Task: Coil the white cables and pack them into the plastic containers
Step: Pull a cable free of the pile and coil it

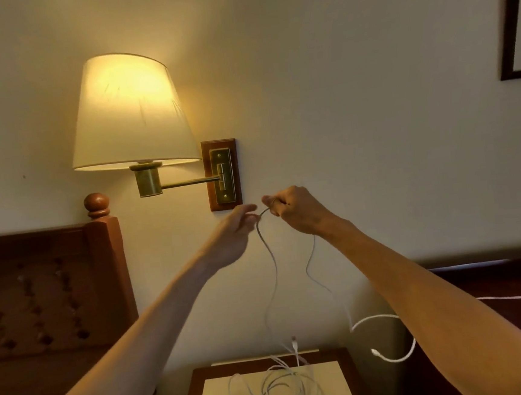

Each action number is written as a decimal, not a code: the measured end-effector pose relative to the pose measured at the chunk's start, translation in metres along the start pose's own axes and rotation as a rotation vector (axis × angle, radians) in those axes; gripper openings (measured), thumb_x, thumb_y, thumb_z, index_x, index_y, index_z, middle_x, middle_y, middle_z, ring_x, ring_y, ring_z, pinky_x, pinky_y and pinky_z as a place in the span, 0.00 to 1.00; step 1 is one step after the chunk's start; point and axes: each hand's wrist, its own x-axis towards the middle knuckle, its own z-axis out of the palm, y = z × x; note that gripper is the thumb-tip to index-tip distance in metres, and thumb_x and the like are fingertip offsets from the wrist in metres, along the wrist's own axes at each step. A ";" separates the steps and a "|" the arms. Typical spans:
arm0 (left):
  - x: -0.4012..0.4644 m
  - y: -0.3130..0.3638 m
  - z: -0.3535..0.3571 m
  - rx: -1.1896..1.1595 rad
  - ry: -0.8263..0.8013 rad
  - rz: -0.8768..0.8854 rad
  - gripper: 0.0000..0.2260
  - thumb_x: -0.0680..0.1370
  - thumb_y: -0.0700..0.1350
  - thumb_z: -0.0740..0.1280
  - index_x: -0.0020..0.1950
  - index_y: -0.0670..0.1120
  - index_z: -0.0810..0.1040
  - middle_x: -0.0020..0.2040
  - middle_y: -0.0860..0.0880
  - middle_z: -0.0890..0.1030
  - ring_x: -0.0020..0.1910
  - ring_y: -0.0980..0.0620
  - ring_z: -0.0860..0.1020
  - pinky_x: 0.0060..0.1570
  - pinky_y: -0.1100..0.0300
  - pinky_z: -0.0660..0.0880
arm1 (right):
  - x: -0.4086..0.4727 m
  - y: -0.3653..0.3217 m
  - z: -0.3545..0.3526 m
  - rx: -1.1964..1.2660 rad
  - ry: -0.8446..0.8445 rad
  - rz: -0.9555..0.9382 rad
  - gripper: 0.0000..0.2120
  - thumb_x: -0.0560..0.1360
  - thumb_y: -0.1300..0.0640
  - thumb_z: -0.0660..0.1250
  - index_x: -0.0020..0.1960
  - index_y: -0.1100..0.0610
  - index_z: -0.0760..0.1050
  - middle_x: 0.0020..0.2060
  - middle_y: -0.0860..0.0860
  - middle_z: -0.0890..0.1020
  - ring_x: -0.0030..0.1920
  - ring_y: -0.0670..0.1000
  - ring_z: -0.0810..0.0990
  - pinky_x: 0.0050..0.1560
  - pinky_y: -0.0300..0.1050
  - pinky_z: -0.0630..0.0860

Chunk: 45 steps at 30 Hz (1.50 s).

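Overhead, both hands (298,209) apparently pinch white cable (271,268), hanging vertically.

Both bare forearms raised, converging. Left hand (237,231) palm-up, fingertips pinching white cable (271,259). Right hand (295,210) just beside it, fingers curled, gripping same cable.

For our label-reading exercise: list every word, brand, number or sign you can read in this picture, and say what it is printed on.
None can be read. The brass plate of the wall lamp, the white cable held up by both hands, and the framed picture show no legible marks; any print is too small to tell.
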 end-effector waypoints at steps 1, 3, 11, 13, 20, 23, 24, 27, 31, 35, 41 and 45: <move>-0.002 0.002 0.010 -0.150 -0.053 -0.036 0.14 0.84 0.44 0.55 0.69 0.45 0.69 0.55 0.48 0.80 0.51 0.53 0.78 0.50 0.61 0.74 | -0.002 0.001 0.000 0.001 -0.006 0.008 0.22 0.82 0.49 0.59 0.30 0.49 0.69 0.26 0.46 0.72 0.25 0.42 0.68 0.32 0.37 0.66; -0.004 -0.002 0.022 -0.316 -0.077 -0.075 0.12 0.84 0.43 0.55 0.61 0.43 0.74 0.41 0.48 0.79 0.39 0.53 0.77 0.42 0.58 0.75 | -0.009 0.004 -0.004 0.002 -0.004 0.023 0.22 0.82 0.49 0.58 0.29 0.49 0.68 0.25 0.45 0.71 0.23 0.41 0.67 0.30 0.34 0.64; 0.008 -0.017 0.028 0.351 0.103 0.469 0.09 0.81 0.38 0.61 0.42 0.48 0.73 0.34 0.55 0.72 0.31 0.62 0.71 0.35 0.73 0.68 | -0.049 0.042 0.001 0.105 -0.020 0.179 0.22 0.82 0.48 0.58 0.33 0.54 0.75 0.26 0.49 0.73 0.27 0.47 0.68 0.32 0.43 0.67; 0.012 -0.019 0.032 0.379 0.134 0.477 0.09 0.81 0.38 0.61 0.43 0.50 0.71 0.34 0.57 0.71 0.32 0.63 0.71 0.34 0.74 0.67 | -0.055 0.045 -0.002 0.178 -0.031 0.243 0.21 0.82 0.48 0.58 0.36 0.57 0.77 0.27 0.50 0.72 0.27 0.47 0.69 0.30 0.42 0.66; 0.017 -0.032 0.020 0.414 0.204 0.460 0.10 0.81 0.36 0.60 0.44 0.50 0.71 0.35 0.53 0.73 0.32 0.64 0.70 0.34 0.73 0.65 | -0.085 0.060 -0.014 0.475 -0.151 0.366 0.18 0.84 0.49 0.55 0.41 0.57 0.72 0.26 0.48 0.62 0.25 0.45 0.59 0.25 0.38 0.55; 0.016 -0.050 -0.002 0.468 0.300 0.381 0.08 0.80 0.35 0.58 0.45 0.44 0.74 0.38 0.49 0.75 0.33 0.53 0.74 0.35 0.66 0.70 | -0.109 0.077 -0.020 0.534 -0.195 0.395 0.18 0.84 0.49 0.54 0.40 0.56 0.71 0.27 0.48 0.62 0.25 0.45 0.58 0.25 0.39 0.54; 0.016 -0.058 -0.009 0.482 0.321 0.351 0.08 0.80 0.35 0.57 0.47 0.43 0.75 0.39 0.49 0.76 0.35 0.51 0.76 0.35 0.62 0.71 | -0.118 0.083 -0.021 0.539 -0.205 0.407 0.18 0.84 0.49 0.54 0.39 0.56 0.72 0.27 0.49 0.63 0.25 0.46 0.59 0.25 0.39 0.54; 0.015 -0.078 -0.013 0.528 0.292 0.283 0.09 0.80 0.35 0.58 0.45 0.45 0.75 0.40 0.49 0.77 0.38 0.47 0.78 0.36 0.59 0.71 | -0.129 0.085 -0.021 0.442 -0.238 0.408 0.18 0.83 0.48 0.54 0.40 0.56 0.72 0.26 0.48 0.66 0.25 0.45 0.61 0.26 0.38 0.57; 0.017 -0.080 0.003 0.444 0.026 -0.109 0.13 0.82 0.40 0.58 0.65 0.47 0.73 0.63 0.44 0.73 0.61 0.43 0.73 0.56 0.55 0.71 | -0.104 0.062 -0.016 0.299 -0.126 0.367 0.19 0.83 0.50 0.56 0.37 0.56 0.72 0.24 0.47 0.67 0.24 0.45 0.62 0.24 0.38 0.59; -0.014 -0.034 0.037 0.257 -0.125 0.243 0.18 0.83 0.45 0.56 0.73 0.47 0.66 0.65 0.52 0.73 0.64 0.55 0.70 0.62 0.63 0.67 | -0.080 0.039 0.004 0.094 -0.146 0.235 0.20 0.82 0.51 0.57 0.35 0.56 0.73 0.26 0.47 0.72 0.26 0.46 0.67 0.30 0.39 0.65; -0.031 -0.038 0.047 0.326 -0.122 0.470 0.07 0.82 0.39 0.59 0.46 0.46 0.74 0.41 0.52 0.76 0.39 0.60 0.74 0.38 0.66 0.71 | -0.082 0.032 0.021 0.192 -0.224 0.216 0.19 0.83 0.51 0.56 0.37 0.55 0.75 0.26 0.47 0.71 0.26 0.45 0.67 0.28 0.37 0.64; -0.020 -0.055 0.004 0.455 0.101 0.459 0.07 0.77 0.31 0.61 0.46 0.40 0.77 0.42 0.47 0.77 0.40 0.51 0.76 0.41 0.60 0.74 | -0.101 0.054 0.021 0.482 -0.207 0.363 0.18 0.84 0.50 0.53 0.40 0.55 0.72 0.27 0.48 0.65 0.25 0.45 0.62 0.24 0.36 0.59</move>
